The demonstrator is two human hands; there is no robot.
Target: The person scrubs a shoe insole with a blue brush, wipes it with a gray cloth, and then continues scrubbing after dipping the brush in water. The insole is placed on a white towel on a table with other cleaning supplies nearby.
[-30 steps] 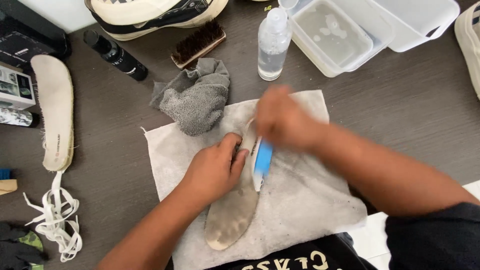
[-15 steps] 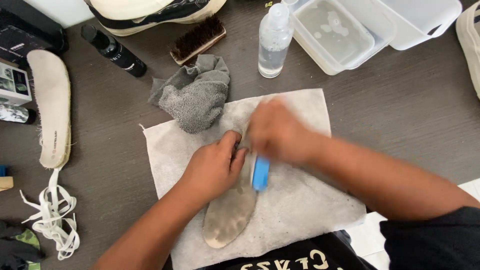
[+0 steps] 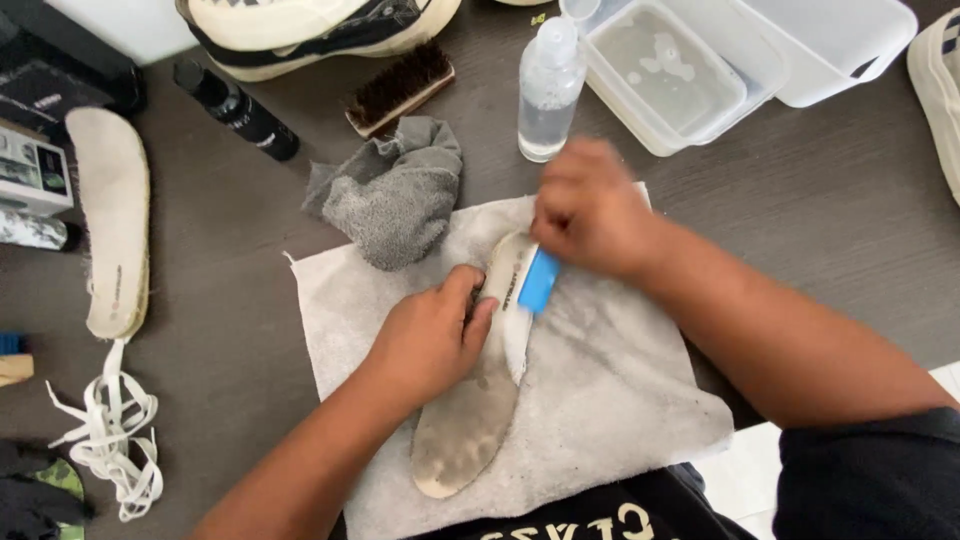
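It looked like a shoe-cleaning bench, at home or in a small workshop: a dark wood-grain table [image 3: 820, 210] crowded with cleaning gear. A pale sneaker [image 3: 310, 25] sat at the far edge beside a bristle brush [image 3: 400, 88], a clear spray bottle [image 3: 548, 90] and a plastic tub of cloudy water [image 3: 665, 75]. A loose insole [image 3: 115, 220], white laces [image 3: 100, 440] and a grey rag [image 3: 390, 190] lay about

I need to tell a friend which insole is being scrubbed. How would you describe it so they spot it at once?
Find the pale grey cloth spread on the dark table. On it lies the dirty insole, pinned by the left hand. Unlike the clean cream insole at the far left, it is grey-stained.
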